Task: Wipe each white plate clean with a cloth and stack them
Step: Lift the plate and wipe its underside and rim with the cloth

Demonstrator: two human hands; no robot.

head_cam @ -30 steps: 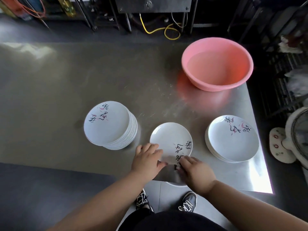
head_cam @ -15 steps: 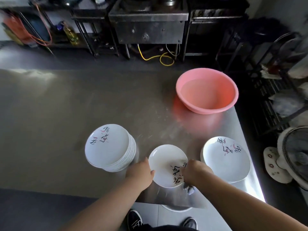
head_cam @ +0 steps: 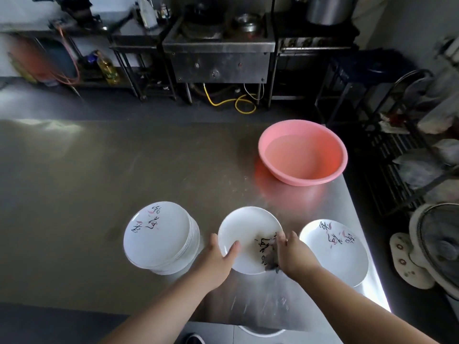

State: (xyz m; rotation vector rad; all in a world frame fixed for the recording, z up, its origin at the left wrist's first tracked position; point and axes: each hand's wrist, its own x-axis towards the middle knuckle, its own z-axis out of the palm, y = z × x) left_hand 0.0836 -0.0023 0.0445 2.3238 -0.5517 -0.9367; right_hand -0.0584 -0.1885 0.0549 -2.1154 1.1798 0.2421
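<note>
The fingers (head_cam: 232,248) of the left hand (head_cam: 218,259) now curl over the near left rim of the middle plate (head_cam: 244,232), thumb on the inner face; a second ago this hand lay flat on the rim. The plate now looks tilted up toward the camera. The right hand (head_cam: 291,254), which was at the near edge, now presses a dark grey cloth (head_cam: 270,256) onto the lower right part of the plate, over the black writing. Its fingers are bent around the cloth, though how tightly I cannot tell. I judge that wiping of this plate is in progress. It sits in the lower centre of the frame on the steel worktop (head_cam: 99,194), between the tall plate stack (head_cam: 161,239) at left and the low plate stack (head_cam: 335,252) at right. The pink basin (head_cam: 301,152) stands beyond.
</note>
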